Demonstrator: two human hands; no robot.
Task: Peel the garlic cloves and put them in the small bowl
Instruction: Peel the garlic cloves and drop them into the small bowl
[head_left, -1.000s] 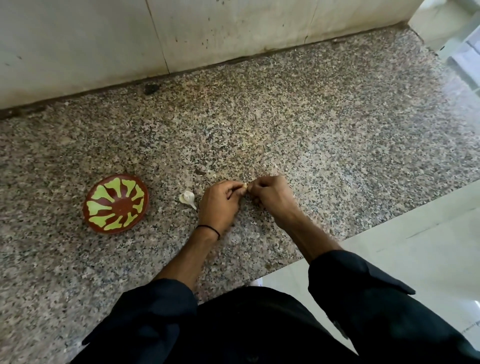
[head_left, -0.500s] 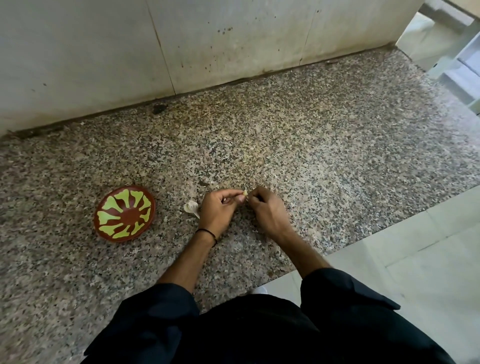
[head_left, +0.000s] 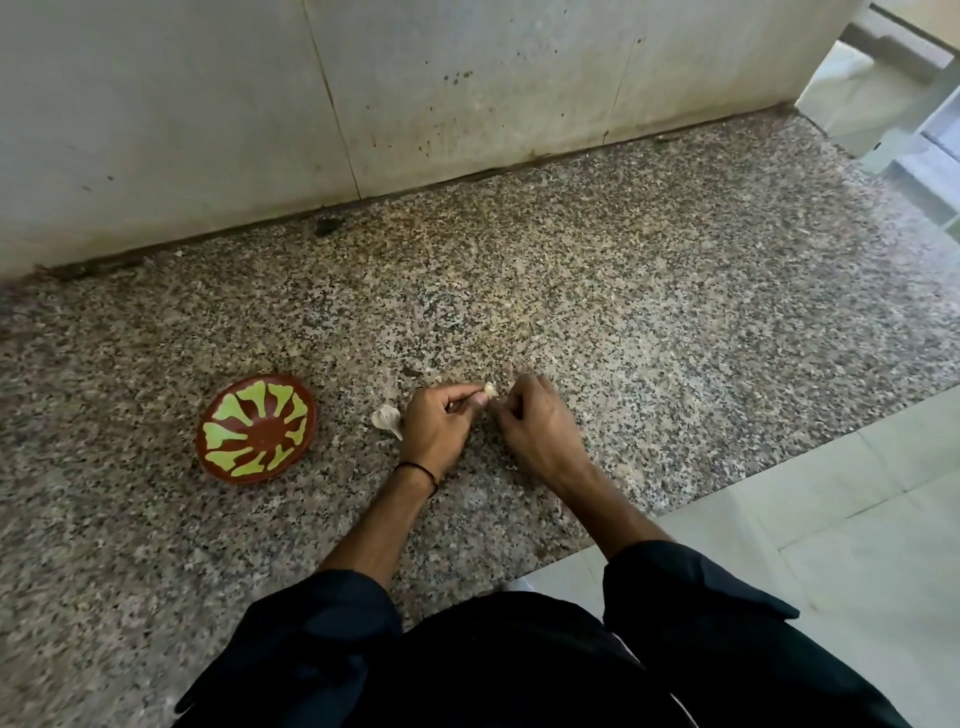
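The left hand pinches a small pale garlic clove at its fingertips; the right hand, curled just beside, should strip skin outward. The red-and-green patterned small bowl sits leftward, empty.

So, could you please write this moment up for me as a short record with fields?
surface: speckled stone counter against a pale wall
bowl: small red bowl with green pattern, left of the hands, no cloves seen inside
left hand: left hand pinches a garlic clove at its fingertips
right hand: right hand close beside the clove, fingers curled; contact unclear
loose piece: white garlic piece on the counter between bowl and left hand
stage: peeling, nothing bowled yet
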